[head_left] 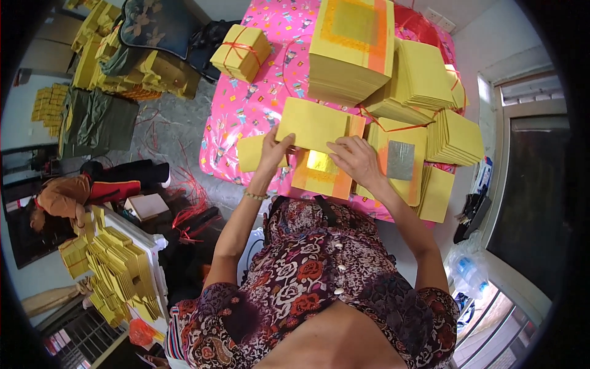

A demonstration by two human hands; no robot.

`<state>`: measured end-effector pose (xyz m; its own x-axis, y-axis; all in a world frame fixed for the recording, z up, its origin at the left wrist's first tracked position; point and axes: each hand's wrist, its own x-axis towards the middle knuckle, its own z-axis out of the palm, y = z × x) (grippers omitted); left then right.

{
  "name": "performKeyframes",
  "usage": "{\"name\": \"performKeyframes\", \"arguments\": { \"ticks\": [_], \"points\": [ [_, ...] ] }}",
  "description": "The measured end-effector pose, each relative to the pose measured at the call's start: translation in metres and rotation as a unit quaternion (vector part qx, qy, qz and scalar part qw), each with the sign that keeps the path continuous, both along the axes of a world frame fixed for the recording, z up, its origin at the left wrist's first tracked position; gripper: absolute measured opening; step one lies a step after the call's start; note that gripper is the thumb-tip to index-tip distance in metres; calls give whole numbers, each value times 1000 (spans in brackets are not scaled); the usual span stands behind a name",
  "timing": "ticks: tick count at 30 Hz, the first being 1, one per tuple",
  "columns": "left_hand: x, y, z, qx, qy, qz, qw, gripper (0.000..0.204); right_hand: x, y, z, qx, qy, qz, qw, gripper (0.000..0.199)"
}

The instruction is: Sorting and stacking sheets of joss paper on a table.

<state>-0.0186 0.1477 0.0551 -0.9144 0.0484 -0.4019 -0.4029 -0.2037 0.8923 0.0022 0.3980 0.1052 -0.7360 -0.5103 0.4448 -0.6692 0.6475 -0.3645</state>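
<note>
My left hand (278, 150) grips the lower left corner of a folded sheet of yellow paper (313, 125), its thumb lying on top. At the sheet's lower right edge my right hand (356, 158) is closed, thumb and fingertips pinching the paper. Partly beneath the sheet lies a yellow paper with an orange band and a shiny gold square (321, 162). A smaller yellow piece (253, 154) rests by my left hand. Right of my right hand is a stack of paper with a silver square (401, 160).
The table has a pink patterned cover (224, 123). A tall yellow paper stack (344, 74) stands beyond my hands, with a red-tied bundle (241, 53) at far left. Fanned stacks (455, 138) lie right. At left, another person (64, 194) is beside a paper-laden table (153, 261).
</note>
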Motion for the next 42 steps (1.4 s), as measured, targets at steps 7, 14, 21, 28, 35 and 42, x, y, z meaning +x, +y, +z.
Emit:
{"name": "performKeyframes", "arguments": {
  "ticks": [7,14,21,28,35,42],
  "points": [
    [48,-95,-36,66,-41,126,989,23,34,19,-7,-38,-120,-66,990,23],
    [90,-113,-82,28,-102,180,978,21,59,31,-19,-18,-171,-103,980,23],
    [90,-135,-129,-35,-59,149,986,25,66,27,-19,-27,-194,-74,978,22],
    [81,-129,-132,-207,-22,110,972,24,72,28,-20,-25,-218,-78,972,23],
    [74,-141,-131,-446,-11,1,895,40,76,23,-12,-11,-211,-59,976,24],
    [64,-126,-107,-546,-68,-6,835,63,85,14,-11,-14,-231,-12,973,24]
  ]
}}
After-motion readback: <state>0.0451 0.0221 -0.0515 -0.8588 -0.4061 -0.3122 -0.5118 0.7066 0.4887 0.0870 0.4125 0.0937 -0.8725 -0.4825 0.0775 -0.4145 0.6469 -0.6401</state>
